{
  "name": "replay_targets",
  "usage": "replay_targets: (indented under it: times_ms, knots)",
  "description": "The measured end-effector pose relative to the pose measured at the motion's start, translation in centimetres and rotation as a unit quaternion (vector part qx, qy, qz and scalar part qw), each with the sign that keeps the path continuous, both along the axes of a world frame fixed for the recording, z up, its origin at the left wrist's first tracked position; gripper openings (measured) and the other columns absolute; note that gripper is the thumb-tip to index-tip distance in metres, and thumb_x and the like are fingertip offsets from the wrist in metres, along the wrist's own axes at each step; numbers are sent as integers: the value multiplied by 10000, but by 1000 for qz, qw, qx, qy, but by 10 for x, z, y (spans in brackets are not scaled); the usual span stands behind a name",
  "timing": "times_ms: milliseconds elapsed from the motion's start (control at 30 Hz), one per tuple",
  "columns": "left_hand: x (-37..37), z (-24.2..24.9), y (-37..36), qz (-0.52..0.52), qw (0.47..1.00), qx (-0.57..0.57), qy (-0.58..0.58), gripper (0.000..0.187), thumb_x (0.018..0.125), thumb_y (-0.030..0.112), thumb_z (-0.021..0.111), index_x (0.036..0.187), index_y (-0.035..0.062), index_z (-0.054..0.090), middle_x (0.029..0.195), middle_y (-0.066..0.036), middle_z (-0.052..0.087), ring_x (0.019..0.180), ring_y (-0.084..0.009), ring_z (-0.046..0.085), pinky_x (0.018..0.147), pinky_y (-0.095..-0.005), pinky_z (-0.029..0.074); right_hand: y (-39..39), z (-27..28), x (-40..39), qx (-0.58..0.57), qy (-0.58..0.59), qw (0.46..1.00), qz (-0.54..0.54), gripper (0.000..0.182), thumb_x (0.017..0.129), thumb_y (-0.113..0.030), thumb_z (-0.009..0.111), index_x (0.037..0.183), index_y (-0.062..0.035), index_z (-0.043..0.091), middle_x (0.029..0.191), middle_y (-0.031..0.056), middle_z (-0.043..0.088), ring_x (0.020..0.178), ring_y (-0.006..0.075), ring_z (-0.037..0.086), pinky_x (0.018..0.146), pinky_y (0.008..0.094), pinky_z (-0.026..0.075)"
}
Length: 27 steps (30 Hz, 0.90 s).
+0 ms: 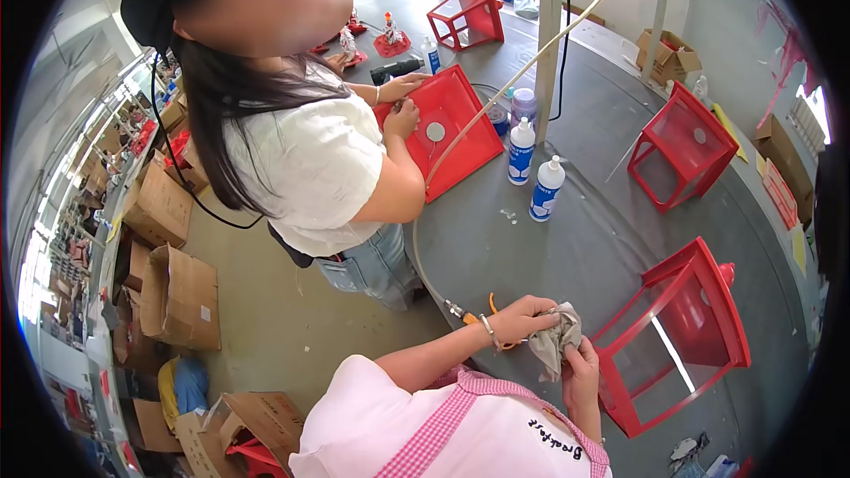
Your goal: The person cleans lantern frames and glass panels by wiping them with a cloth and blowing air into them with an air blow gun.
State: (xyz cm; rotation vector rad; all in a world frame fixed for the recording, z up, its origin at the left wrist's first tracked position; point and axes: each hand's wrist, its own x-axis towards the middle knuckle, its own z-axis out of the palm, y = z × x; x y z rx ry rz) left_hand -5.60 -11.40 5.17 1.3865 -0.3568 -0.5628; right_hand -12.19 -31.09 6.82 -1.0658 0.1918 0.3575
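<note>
Head view: so the left hand (522, 320) and right hand (581, 370) both have fingers bunched into a crumpled grey cloth (558, 336), which sits right between them. An orange-handled air hose tool (462, 312) lies by the left wrist. Just to the right of the grip there's a red-framed lantern (677, 336) on its side, and farther ahead two white-and-blue bottles (521, 152) (547, 188) stand upright on the grey table (478, 252).

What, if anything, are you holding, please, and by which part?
A crumpled cloth: the left hand grips its left side, the right hand its right.
</note>
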Motion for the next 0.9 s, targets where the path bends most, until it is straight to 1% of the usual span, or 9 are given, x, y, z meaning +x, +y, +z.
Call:
replay_targets:
  times_ms: [233,333,400,633,700,767,867,900]
  knots:
    - [10,-4,2,2,999,-23,31,250,995,224,571,1086,3,643,933,35,640,872,-31,548,787,-226,468,-3,-13,4,59,22,998,3,291,952,-110,526,1228,-34,576,1097,50,665,911,141,655,737,274,523]
    - [11,7,3,-1,997,-47,55,265,986,221,588,1127,3,638,984,19,655,918,-42,566,836,-232,473,0,-11,5,71,25,997,-9,311,961,-124,510,1254,-34,561,1120,52,661,935,144,653,742,277,521]
    - [12,5,4,-2,997,-48,55,268,980,218,598,1134,2,636,991,17,656,923,-44,568,839,-234,473,2,-7,4,76,25,996,-31,326,973,-148,494,1274,-33,548,1141,52,654,960,147,647,750,280,518]
    - [9,4,8,-14,998,-56,32,292,950,201,642,1162,1,628,1017,11,658,941,-51,572,851,-240,473,2,-16,3,87,33,995,-21,362,998,-200,452,1310,-29,521,1180,55,636,1001,156,637,771,292,517]
    - [8,8,10,-16,998,-49,28,283,943,203,651,1139,0,635,997,15,657,928,-48,569,841,-241,473,2,-19,2,90,32,995,-16,369,1002,-207,446,1317,-29,516,1188,56,631,1008,158,635,774,295,517]
    - [7,10,10,-17,998,-46,26,279,940,205,655,1127,-1,638,986,17,656,921,-47,568,836,-241,473,4,-17,1,80,32,996,-15,393,1001,-218,449,1354,-46,477,1219,56,610,1027,163,627,776,302,519]
    - [6,11,9,-3,999,-32,28,252,925,209,653,1048,-11,651,896,19,645,846,-48,552,777,-239,470,7,-12,0,72,28,997,-14,428,999,-233,458,1392,-64,430,1250,56,585,1047,168,618,778,308,521]
    - [6,10,9,-3,999,-32,28,252,925,209,653,1048,-11,651,896,19,645,846,-48,552,777,-239,470,7,-10,-1,69,23,997,-14,452,998,-243,465,1412,-75,404,1267,56,571,1058,171,613,779,311,522]
